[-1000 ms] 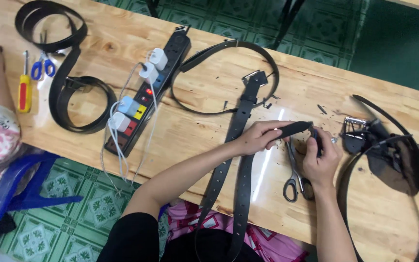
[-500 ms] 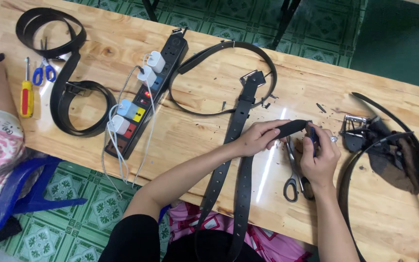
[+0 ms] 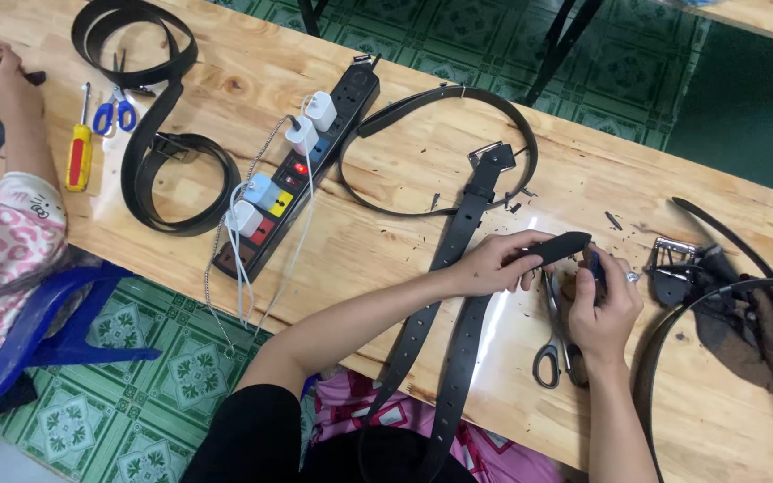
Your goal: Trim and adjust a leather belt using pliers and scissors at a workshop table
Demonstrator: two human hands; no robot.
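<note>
Left hand (image 3: 494, 264) fingers closed on black belt (image 3: 458, 358) near tip; tip points right, strap runs down-left off table (image 3: 386, 241) edge. Right hand (image 3: 603, 300) curled at tip, grip content unclear. Scissors (image 3: 555, 335) just beside. Wooden table, green tiled floor (image 3: 172, 376).

Before you runs a pale wooden table (image 3: 386, 241). On it lie a black power strip (image 3: 301, 170), looped belts (image 3: 158, 165), scissors (image 3: 555, 344), blue scissors (image 3: 114, 112), a yellow screwdriver (image 3: 80, 154) and buckles (image 3: 673, 264).
</note>
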